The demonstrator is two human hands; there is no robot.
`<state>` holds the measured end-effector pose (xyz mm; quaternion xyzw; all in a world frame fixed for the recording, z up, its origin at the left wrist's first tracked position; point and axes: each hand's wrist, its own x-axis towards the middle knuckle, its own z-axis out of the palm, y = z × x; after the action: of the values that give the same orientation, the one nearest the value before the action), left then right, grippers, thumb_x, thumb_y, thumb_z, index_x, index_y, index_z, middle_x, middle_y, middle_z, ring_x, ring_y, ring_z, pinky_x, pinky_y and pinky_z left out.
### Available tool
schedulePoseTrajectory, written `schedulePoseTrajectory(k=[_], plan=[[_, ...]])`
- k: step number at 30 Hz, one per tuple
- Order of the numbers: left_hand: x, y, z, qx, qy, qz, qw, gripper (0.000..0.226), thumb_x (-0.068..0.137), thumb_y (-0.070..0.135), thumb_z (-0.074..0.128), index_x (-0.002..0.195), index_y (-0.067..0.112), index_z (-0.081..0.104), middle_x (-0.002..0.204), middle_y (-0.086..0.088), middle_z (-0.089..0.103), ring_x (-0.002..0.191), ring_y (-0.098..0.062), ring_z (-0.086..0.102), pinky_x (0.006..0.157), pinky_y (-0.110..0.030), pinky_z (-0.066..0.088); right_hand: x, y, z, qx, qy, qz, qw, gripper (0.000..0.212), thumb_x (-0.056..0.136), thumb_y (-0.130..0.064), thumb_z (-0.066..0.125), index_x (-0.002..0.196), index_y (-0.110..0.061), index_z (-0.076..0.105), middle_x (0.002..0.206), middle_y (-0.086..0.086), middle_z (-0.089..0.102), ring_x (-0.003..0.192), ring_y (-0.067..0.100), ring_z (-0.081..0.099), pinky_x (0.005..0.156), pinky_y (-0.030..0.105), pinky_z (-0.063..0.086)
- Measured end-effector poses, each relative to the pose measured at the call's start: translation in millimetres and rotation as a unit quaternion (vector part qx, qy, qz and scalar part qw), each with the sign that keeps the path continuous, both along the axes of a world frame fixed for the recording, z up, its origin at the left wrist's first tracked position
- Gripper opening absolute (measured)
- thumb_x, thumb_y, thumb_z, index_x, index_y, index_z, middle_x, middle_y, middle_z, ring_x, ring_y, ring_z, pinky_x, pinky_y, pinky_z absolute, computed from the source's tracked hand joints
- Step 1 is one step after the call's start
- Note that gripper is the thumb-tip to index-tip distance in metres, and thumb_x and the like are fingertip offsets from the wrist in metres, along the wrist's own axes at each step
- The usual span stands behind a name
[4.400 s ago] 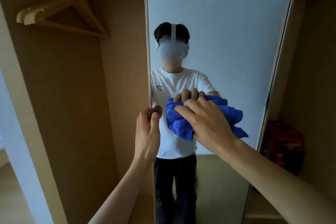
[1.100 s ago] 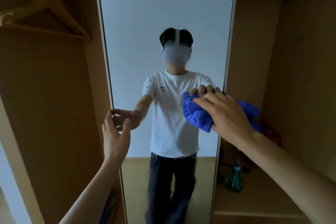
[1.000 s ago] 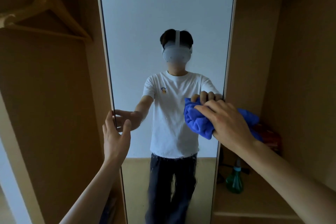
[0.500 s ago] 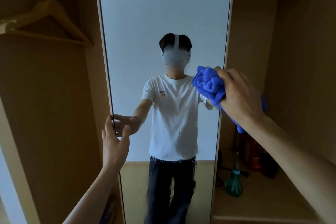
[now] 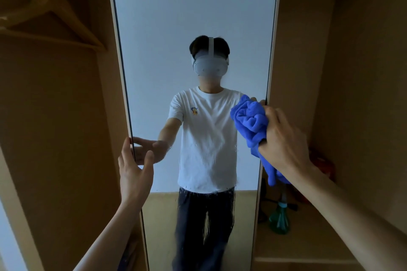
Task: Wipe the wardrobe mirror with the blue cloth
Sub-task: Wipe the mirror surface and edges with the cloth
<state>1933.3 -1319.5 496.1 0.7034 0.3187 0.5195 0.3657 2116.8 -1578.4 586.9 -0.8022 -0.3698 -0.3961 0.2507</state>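
The right hand [image 5: 284, 138] grips a bunched blue cloth [image 5: 251, 120] and presses it against the wardrobe mirror [image 5: 171, 17] at the mirror's right edge, about mid-height. The left hand [image 5: 134, 171] is open, fingers spread, its fingertips on the mirror's left edge. Water streaks mark the lower glass. A green spray bottle [image 5: 280, 218] stands on the shelf right of the mirror; wooden hangers [image 5: 55, 20] hang to its left.
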Motion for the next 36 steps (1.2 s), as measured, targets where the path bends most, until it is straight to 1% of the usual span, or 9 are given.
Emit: schedulePoseTrajectory(k=[5,9,12,15,19,26,29,33,36], plan=[[0,1,1,0.001,-0.006,0.001,1.0,0.066,0.103,0.038,0.053,0.158,0.036,0.018,0.163,-0.003,0.028,0.143,-0.028,0.04,0.102,-0.048,0.045,9,11,4,0.107,0.056,0.013,0.993,0.029,0.091,-0.025,0.065,0.113,-0.014,0.052,0.094,0.001,0.058,0.077,0.023,0.06,0.064,0.04,0.05],[1,6,9,0.012,-0.015,-0.001,1.0,0.059,0.102,0.038,0.055,0.152,0.027,0.027,0.152,-0.007,0.037,0.132,-0.027,0.049,0.091,-0.04,0.046,13,19,6,0.132,0.049,0.001,0.99,0.023,0.094,-0.03,0.061,0.111,-0.016,0.055,0.091,-0.002,0.057,0.075,0.017,0.058,0.062,0.031,0.044],[4,10,19,0.023,-0.015,0.005,1.0,0.058,0.102,0.04,0.055,0.151,0.024,0.028,0.149,-0.005,0.04,0.126,-0.024,0.051,0.088,-0.039,0.047,11,24,6,0.156,0.05,0.024,0.986,0.021,0.095,-0.027,0.059,0.112,-0.016,0.057,0.094,0.0,0.06,0.079,0.018,0.06,0.067,0.032,0.047],[5,11,20,0.027,-0.014,0.011,0.999,0.061,0.101,0.041,0.054,0.153,0.029,0.025,0.154,-0.004,0.038,0.127,-0.023,0.052,0.09,-0.042,0.05,5,28,5,0.178,0.055,0.04,0.982,0.024,0.094,-0.022,0.06,0.116,-0.013,0.057,0.1,0.006,0.063,0.087,0.024,0.062,0.077,0.04,0.051],[5,12,15,0.038,-0.01,0.017,0.999,0.062,0.101,0.042,0.055,0.154,0.029,0.025,0.152,-0.003,0.04,0.12,-0.018,0.053,0.083,-0.034,0.048,0,38,0,0.186,0.103,0.027,0.977,0.046,0.088,-0.007,0.064,0.129,0.0,0.047,0.117,0.023,0.058,0.102,0.042,0.059,0.081,0.046,0.047],[0,13,16,0.038,-0.01,0.001,0.999,0.06,0.099,0.04,0.057,0.15,0.031,0.027,0.147,0.001,0.043,0.123,-0.02,0.053,0.083,-0.037,0.049,-16,58,4,0.181,0.058,0.057,0.98,0.047,0.085,-0.008,0.065,0.129,-0.01,0.048,0.121,0.012,0.059,0.103,0.034,0.06,0.083,0.04,0.05],[-2,14,15,0.037,-0.01,-0.009,0.999,0.06,0.099,0.039,0.057,0.15,0.031,0.027,0.146,0.004,0.043,0.125,-0.02,0.052,0.085,-0.037,0.05,-27,69,12,0.152,0.049,0.057,0.986,0.025,0.091,-0.021,0.059,0.115,-0.015,0.054,0.102,0.005,0.06,0.084,0.021,0.062,0.072,0.04,0.054],[-8,15,17,0.029,-0.009,-0.037,0.999,0.06,0.099,0.037,0.057,0.151,0.031,0.028,0.147,0.004,0.042,0.127,-0.018,0.05,0.093,-0.041,0.052,-46,86,14,0.15,0.058,0.064,0.985,0.031,0.086,-0.014,0.056,0.117,-0.014,0.054,0.099,0.002,0.057,0.077,0.021,0.06,0.061,0.039,0.051],[-13,16,18,0.03,-0.007,-0.057,0.998,0.057,0.101,0.036,0.055,0.151,0.032,0.028,0.149,0.003,0.042,0.126,-0.017,0.051,0.096,-0.042,0.052,-60,101,13,0.156,0.056,0.064,0.984,0.041,0.085,-0.012,0.061,0.125,-0.016,0.054,0.106,0.001,0.055,0.079,0.018,0.057,0.062,0.033,0.045]])
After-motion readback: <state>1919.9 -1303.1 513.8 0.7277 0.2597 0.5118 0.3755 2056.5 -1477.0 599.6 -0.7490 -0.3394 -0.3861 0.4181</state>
